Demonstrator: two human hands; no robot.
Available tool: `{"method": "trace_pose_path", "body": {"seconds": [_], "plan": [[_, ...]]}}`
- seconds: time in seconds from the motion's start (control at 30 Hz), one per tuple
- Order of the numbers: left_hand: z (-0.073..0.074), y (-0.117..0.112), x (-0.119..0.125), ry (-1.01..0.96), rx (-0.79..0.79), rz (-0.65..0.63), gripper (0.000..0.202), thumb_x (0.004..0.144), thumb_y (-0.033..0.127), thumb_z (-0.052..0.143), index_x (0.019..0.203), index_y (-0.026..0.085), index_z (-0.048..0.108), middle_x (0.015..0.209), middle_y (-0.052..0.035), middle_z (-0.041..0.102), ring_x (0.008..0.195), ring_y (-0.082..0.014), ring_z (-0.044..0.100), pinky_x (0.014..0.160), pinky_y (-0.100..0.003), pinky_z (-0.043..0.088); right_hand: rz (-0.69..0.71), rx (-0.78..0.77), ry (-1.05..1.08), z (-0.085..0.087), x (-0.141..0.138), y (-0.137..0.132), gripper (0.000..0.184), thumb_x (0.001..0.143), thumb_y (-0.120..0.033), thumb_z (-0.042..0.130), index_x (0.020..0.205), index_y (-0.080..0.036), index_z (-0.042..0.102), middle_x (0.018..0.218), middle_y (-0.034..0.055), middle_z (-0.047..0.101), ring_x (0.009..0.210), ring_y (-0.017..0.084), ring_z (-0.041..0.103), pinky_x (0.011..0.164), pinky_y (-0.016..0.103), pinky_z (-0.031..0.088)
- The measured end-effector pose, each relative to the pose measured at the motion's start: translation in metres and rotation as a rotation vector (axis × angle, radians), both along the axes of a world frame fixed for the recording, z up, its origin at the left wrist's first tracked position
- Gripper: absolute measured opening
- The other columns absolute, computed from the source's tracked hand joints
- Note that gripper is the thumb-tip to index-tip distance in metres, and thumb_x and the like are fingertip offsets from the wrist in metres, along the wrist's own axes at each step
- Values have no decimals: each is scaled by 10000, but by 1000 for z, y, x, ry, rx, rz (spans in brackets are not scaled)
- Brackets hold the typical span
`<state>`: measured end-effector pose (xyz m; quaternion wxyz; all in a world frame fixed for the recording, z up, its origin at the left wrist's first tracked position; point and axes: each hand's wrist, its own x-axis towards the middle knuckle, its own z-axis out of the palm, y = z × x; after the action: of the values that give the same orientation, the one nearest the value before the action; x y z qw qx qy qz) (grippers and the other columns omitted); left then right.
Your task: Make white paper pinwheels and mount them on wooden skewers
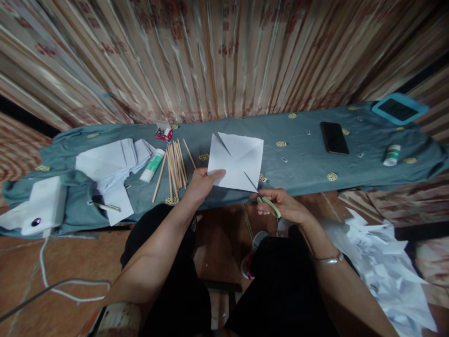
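A dark phone [334,138] lies near what looks like a blue-framed tablet [399,109].

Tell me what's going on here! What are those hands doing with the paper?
A person is cutting paper. The left hand holds a square sheet of white paper near its lower left corner. The right hand holds green-handled scissors, with a blade showing over the lower right corner. A slit already runs inward from the upper left corner. On the cloth to the left lie wooden sticks and a green and white tube.
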<state>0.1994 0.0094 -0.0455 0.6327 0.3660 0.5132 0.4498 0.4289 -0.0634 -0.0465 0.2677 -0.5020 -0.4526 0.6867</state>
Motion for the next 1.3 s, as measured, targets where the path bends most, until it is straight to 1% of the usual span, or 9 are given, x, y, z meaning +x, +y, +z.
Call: {"method": "trace_pose_path", "body": {"seconds": [0.17, 0.37, 0.53, 0.6, 0.73, 0.97, 1.17, 1.3], "plan": [[0, 0, -1, 9, 9, 0, 282, 478, 306, 829, 628, 107, 696, 586, -29, 676, 515, -113, 565, 520, -229, 422, -26, -48, 24, 0, -1, 0, 513, 528, -438, 875, 881, -140, 652, 603, -58, 597, 545, 69, 579, 528, 187, 470], [0, -3, 0, 25, -2, -30, 257, 498, 296, 820, 622, 112, 691, 579, -21, 669, 508, -108, 558, 523, -229, 416, -1, -12, 8, 2, -2, 1, 456, 525, -363, 889, 860, -141, 674, 629, -47, 613, 557, 75, 578, 507, 188, 466], [0, -3, 1, 23, 1, -31, 248, 500, 300, 818, 606, 114, 693, 563, -18, 666, 500, -104, 550, 509, -222, 397, -43, -41, 33, -2, -1, 0, 475, 517, -432, 882, 838, -146, 681, 645, -36, 624, 546, 67, 571, 511, 185, 478], [1, -4, 1, 26, -1, -33, 239, 498, 293, 817, 600, 114, 695, 559, -18, 665, 495, -100, 543, 502, -218, 386, -54, -43, 29, -2, -2, 0, 480, 513, -437, 883, 842, -148, 685, 641, -38, 622, 546, 64, 563, 523, 186, 481], [2, -6, 2, 27, 1, -74, 241, 501, 292, 824, 604, 111, 701, 581, -33, 678, 517, -105, 551, 518, -221, 393, -20, -2, 6, 0, -2, 0, 438, 525, -410, 883, 817, -145, 693, 616, -42, 603, 561, 66, 544, 522, 179, 454], [2, -6, 2, 31, 0, -79, 265, 487, 313, 830, 599, 115, 694, 569, -21, 668, 512, -104, 549, 519, -223, 390, -32, 1, -5, -2, -1, 1, 452, 531, -488, 859, 755, -140, 679, 645, -24, 607, 561, 72, 549, 509, 193, 453], [0, -6, 3, 60, -10, -83, 224, 527, 294, 813, 595, 122, 687, 575, -21, 660, 513, -104, 547, 521, -227, 385, -24, 53, -26, 1, -4, 0, 406, 535, -461, 863, 713, -147, 678, 608, -30, 599, 547, 73, 542, 507, 196, 452], [0, -7, 3, 64, -14, -85, 214, 536, 286, 808, 591, 120, 686, 568, -20, 657, 509, -108, 543, 518, -230, 379, -18, 60, -16, -1, -3, 0, 406, 554, -465, 855, 735, -143, 688, 616, -27, 604, 546, 76, 543, 509, 203, 458]]}}
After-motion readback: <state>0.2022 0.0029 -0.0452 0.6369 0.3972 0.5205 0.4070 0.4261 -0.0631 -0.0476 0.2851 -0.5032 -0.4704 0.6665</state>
